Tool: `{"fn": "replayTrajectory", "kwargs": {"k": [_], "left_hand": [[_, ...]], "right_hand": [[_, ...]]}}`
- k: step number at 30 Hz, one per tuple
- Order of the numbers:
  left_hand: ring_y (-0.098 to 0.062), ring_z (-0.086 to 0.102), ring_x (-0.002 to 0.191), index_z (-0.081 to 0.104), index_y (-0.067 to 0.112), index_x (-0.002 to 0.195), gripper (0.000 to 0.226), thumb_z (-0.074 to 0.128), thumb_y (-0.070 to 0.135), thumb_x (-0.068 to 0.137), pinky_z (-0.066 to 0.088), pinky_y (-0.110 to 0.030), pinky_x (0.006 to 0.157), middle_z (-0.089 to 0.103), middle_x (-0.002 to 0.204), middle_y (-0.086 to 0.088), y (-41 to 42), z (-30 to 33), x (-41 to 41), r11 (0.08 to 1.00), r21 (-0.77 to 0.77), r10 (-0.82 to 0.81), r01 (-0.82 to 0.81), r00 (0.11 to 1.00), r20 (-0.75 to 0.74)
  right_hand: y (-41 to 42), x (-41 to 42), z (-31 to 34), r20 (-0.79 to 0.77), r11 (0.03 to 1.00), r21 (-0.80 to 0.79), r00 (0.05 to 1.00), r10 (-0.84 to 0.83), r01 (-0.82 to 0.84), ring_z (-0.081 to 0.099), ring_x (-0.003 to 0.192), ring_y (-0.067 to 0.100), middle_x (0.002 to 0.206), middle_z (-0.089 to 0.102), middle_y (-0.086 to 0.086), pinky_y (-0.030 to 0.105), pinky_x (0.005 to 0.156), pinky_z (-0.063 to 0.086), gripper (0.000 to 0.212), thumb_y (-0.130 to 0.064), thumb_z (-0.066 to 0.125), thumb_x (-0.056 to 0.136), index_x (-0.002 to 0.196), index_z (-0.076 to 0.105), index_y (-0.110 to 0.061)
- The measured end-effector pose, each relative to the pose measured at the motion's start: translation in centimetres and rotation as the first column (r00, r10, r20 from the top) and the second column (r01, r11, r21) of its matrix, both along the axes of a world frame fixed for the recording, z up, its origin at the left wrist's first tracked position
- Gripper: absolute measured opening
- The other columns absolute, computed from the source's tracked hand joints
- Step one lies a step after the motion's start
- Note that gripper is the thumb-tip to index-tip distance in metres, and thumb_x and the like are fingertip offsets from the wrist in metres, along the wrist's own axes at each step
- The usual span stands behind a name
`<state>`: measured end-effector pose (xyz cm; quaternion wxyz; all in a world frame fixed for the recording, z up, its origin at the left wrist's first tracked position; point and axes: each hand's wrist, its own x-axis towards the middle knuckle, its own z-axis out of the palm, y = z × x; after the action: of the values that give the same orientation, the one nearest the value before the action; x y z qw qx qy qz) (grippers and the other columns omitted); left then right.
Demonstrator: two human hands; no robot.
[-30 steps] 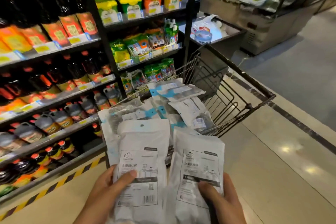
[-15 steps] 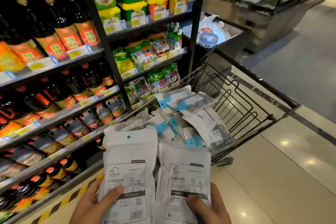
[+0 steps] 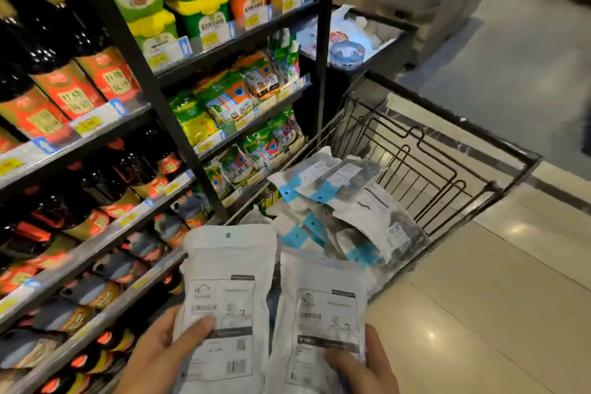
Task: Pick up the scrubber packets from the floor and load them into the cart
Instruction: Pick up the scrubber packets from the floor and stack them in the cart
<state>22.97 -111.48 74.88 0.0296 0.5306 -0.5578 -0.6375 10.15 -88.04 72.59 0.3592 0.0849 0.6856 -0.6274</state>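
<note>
Landmark: the cart point(image 3: 447, 150), a black wire basket standing just beside the shelving point(image 3: 179, 112), in front of the person.
Left hand: the left hand point(image 3: 160, 352) is closed on a white scrubber packet point(image 3: 228, 291), thumb pressed on its printed label, held upright just short of the cart's near end.
Right hand: the right hand point(image 3: 361, 361) grips a second white packet point(image 3: 323, 307) the same way, beside the first and nearer the cart's open side.
Already loaded: a heap of packets point(image 3: 339, 201) with blue bands lies in the cart's near half; the far half shows bare wire.
Floor: no packets show on the tiled floor point(image 3: 479, 313) beside the cart; anything below the hands is out of view.
Step in hand: carrying two packets to the cart, release not yet made.
Next move: likely reaching both hands forward over the cart's near rim, then letting go so the packets land on the heap or in the bare far half, clear of the edge.
</note>
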Motion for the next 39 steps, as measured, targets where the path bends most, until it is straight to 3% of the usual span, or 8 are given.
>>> {"fn": "replayTrajectory", "kwargs": {"k": [6,10,16,20,26,29,35,39], "left_hand": [[-0.015,0.073,0.083,0.071,0.017,0.105,0.022,0.08,0.015,0.085,0.051,-0.034,0.073,0.081,0.091,0.002,-8.5,-3.3,-4.0,0.959,0.092,-0.266,0.269,0.963,-0.046],[-0.022,0.055,0.135,0.059,0.038,0.139,0.105,0.093,0.073,0.046,0.046,-0.049,0.112,0.057,0.148,0.011,-13.2,-7.9,-6.4,0.851,0.07,-0.524,0.521,0.851,0.025],[-0.028,0.057,0.133,0.054,0.021,0.146,0.129,0.096,0.069,0.035,0.04,-0.05,0.117,0.061,0.146,-0.003,-13.1,-9.2,-11.2,0.775,0.137,-0.623,0.617,0.782,-0.002],[-0.028,0.041,0.147,0.039,0.017,0.158,0.107,0.086,0.056,0.07,0.031,-0.047,0.121,0.046,0.16,-0.003,-13.3,-11.6,-12.9,0.772,0.114,-0.633,0.625,0.773,0.049],[-0.028,0.065,0.109,0.052,0.014,0.14,0.056,0.076,0.03,0.092,0.053,-0.044,0.096,0.066,0.131,-0.01,-13.5,-12.8,-13.5,0.708,-0.011,-0.701,0.707,0.704,0.117],[-0.025,0.069,0.101,0.052,0.017,0.138,0.055,0.077,0.029,0.091,0.057,-0.041,0.083,0.068,0.124,-0.007,-13.7,-13.2,-13.0,0.682,-0.021,-0.725,0.731,0.68,0.111],[-0.027,0.06,0.117,0.04,0.019,0.151,0.072,0.079,0.024,0.09,0.049,-0.053,0.107,0.059,0.135,-0.005,-14.0,-12.6,-11.7,0.627,-0.067,-0.774,0.776,0.63,0.061],[-0.031,0.057,0.126,0.038,0.015,0.154,0.081,0.082,0.025,0.087,0.047,-0.053,0.109,0.054,0.147,-0.011,-14.3,-10.1,-11.1,0.579,-0.182,-0.787,0.794,0.603,0.13]], "right_hand": [[-5.3,4.1,-3.1,0.146,0.938,0.036,0.927,-0.347,0.345,0.076,0.092,0.03,0.096,0.079,0.012,0.046,0.096,0.057,0.036,0.005,0.073,0.08,0.105,0.074,-0.021],[-7.3,5.6,-4.6,0.138,0.852,0.128,0.842,-0.522,0.508,0.076,0.082,0.026,0.086,0.08,0.005,0.035,0.072,0.057,0.037,0.008,0.07,0.083,0.105,0.071,-0.023],[-8.5,5.1,-6.4,0.21,0.795,0.111,0.768,-0.605,0.596,0.077,0.088,0.03,0.099,0.08,0.01,0.036,0.067,0.062,0.036,0.004,0.067,0.086,0.116,0.066,-0.016],[-9.6,3.9,-9.0,0.204,0.816,0.149,0.79,-0.579,0.559,0.077,0.094,0.025,0.101,0.081,0.0,0.045,0.089,0.063,0.038,-0.001,0.068,0.083,0.117,0.069,-0.02],[-10.7,4.8,-11.9,0.017,0.779,0.589,0.96,-0.279,0.216,0.063,0.096,0.023,0.112,0.063,0.003,0.034,0.082,0.054,0.043,-0.041,0.064,0.085,0.121,0.052,-0.021],[-11.2,5.4,-13.0,0.02,0.729,0.662,0.968,-0.252,0.176,0.064,0.102,0.028,0.113,0.06,0.007,0.037,0.084,0.055,0.052,-0.049,0.061,0.085,0.125,0.05,-0.018],[-12.0,6.0,-12.8,-0.074,0.734,0.601,0.936,-0.344,0.317,0.066,0.098,0.023,0.117,0.068,0.006,0.034,0.08,0.055,0.052,-0.043,0.064,0.086,0.129,0.049,-0.018],[-12.4,7.4,-11.1,-0.134,0.679,0.616,0.903,-0.408,0.399,0.063,0.116,0.029,0.129,0.062,0.011,0.034,0.096,0.052,0.064,-0.048,0.068,0.088,0.14,0.046,-0.017]]}}
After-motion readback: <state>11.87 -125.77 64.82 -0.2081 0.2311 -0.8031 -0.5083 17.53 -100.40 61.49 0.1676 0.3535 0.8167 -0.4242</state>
